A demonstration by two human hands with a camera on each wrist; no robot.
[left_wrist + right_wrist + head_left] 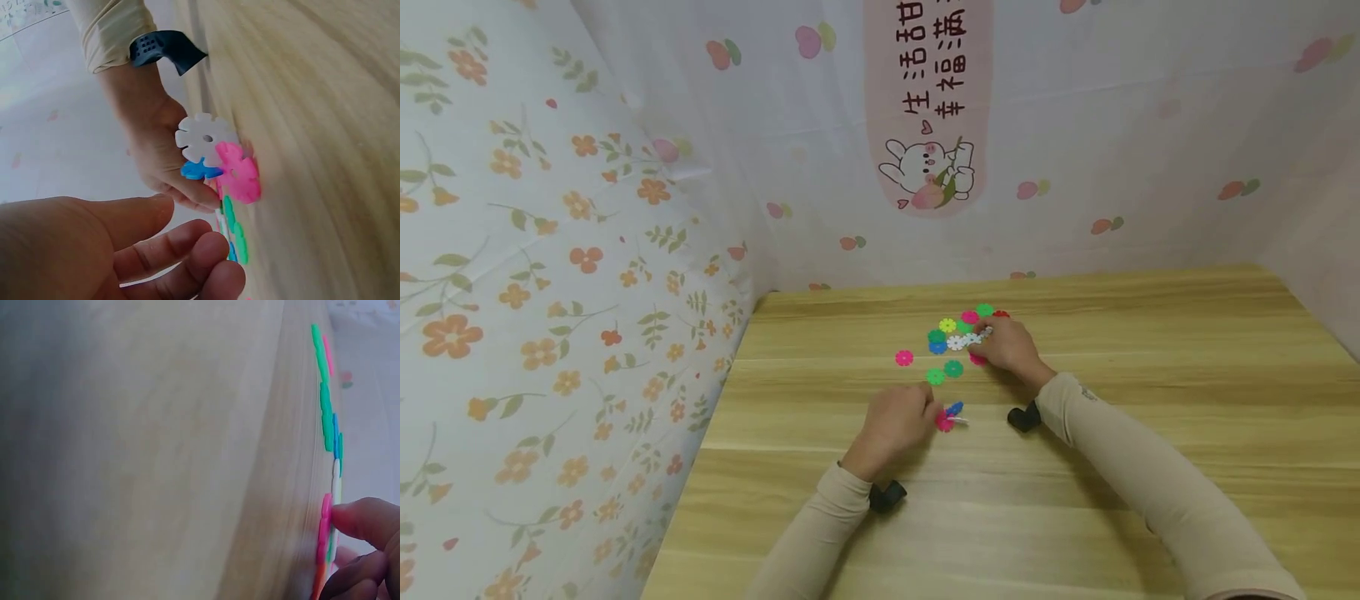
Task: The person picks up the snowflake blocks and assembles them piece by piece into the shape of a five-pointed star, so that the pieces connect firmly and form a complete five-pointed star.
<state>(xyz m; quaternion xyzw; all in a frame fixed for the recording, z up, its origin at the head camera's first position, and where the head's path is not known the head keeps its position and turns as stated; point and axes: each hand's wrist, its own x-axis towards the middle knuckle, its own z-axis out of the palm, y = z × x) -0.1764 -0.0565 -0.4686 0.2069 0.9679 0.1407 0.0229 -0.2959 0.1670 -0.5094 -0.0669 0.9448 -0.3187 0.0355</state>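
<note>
My left hand (898,421) is low over the table, its thumb and loosely bent fingers apart with nothing between them in the left wrist view. Close by its fingertips stands a joined cluster of a pink flower-shaped disc (240,178), a white disc (199,142) and a blue disc (199,169). Farther back, my right hand (1009,346) reaches down into loose notched plastic discs. Its thumb (359,519) is right at the edge of a white and a pink disc (324,528); I cannot tell whether it pinches one. White discs (956,342) lie beside these fingertips.
Several loose discs lie around the right hand: a yellow one (947,325), a blue one (937,347), a bright green one (935,377) and a separate pink one (904,357). The wooden table (1150,400) meets a patterned cloth (1075,167) at the back.
</note>
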